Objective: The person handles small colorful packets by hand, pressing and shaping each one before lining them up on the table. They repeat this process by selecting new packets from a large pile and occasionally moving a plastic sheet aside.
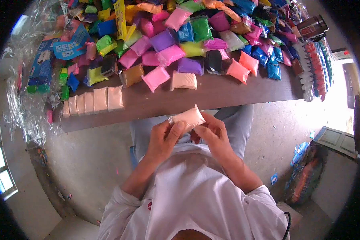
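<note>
A small peach-coloured packet [189, 118] is held above my lap, just off the table's front edge. My left hand [167, 134] grips its left end, thumb on top. At its lower right side, my right hand [213, 132] pinches the packet, with the fingertips partly hidden. On the table, a row of several matching peach packets [101, 99] stands near the front edge at the left. Another peach packet [184, 81] lies by itself straight ahead of my hands.
A large heap of coloured packets [172, 54] covers the back of the brown table [156, 102]. Clear plastic wrap [28, 116] hangs over its left end beside a blue printed card [71, 44]. A dark jar [313, 27] and wavy-edged strips [318, 70] are at the right.
</note>
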`<state>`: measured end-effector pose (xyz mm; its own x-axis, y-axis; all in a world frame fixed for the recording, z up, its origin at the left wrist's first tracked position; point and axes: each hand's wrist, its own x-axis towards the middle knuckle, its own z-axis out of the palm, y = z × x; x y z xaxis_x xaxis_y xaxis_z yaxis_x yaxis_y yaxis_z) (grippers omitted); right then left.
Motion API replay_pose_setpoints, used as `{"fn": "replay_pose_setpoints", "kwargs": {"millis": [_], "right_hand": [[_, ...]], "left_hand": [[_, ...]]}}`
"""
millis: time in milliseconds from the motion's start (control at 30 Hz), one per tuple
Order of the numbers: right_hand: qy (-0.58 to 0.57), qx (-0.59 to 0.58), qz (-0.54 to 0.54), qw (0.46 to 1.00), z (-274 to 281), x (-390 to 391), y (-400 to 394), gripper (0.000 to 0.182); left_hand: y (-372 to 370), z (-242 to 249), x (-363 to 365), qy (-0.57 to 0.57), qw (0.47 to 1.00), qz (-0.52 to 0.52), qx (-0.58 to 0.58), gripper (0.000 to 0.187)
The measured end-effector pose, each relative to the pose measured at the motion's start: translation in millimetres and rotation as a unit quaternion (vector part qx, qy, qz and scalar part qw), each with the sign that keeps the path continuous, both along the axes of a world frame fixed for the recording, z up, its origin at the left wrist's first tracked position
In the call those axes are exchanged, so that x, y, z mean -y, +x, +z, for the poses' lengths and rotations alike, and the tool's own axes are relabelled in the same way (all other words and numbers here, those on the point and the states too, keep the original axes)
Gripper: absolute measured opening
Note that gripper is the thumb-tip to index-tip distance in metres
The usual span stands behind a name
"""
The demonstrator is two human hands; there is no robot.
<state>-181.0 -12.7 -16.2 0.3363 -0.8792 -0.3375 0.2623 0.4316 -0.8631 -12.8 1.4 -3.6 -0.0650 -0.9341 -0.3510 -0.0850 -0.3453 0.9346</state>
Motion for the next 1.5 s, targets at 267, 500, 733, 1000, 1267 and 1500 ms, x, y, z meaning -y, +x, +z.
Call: {"fn": "replay_pose_setpoints", "kwargs": {"millis": [267, 500, 733, 1000, 1267, 1500], "right_hand": [[0.057, 0.047, 0.014, 0.997, 13, 8, -9, 0.031], [-0.02, 0.113, 0.0, 0.993, 5, 10, -16, 0.025], [-0.076, 0.074, 0.035, 0.994, 0, 8, -29, 0.021], [-0.33, -0.087, 0.082, 0.936, -8, 16, -28, 0.026], [-0.055, 0.049, -0.013, 0.997, 8, 6, -20, 0.034], [-0.085, -0.085, 0.053, 0.991, -3, -1, -10, 0.034]], "left_hand": [[0, 0, 0, -0.069, 0.996, -0.032, 0.056, 0.031], [2, -3, -2, -0.051, 0.995, -0.067, -0.044, 0.041], [11, -7, -3, -0.014, 0.969, -0.12, -0.214, 0.057], [15, -5, -4, 0.083, 0.974, -0.126, -0.169, 0.044], [12, -8, -5, 0.065, 0.99, -0.058, -0.113, 0.027], [8, -2, -3, -0.054, 0.997, -0.045, 0.04, 0.028]]}}
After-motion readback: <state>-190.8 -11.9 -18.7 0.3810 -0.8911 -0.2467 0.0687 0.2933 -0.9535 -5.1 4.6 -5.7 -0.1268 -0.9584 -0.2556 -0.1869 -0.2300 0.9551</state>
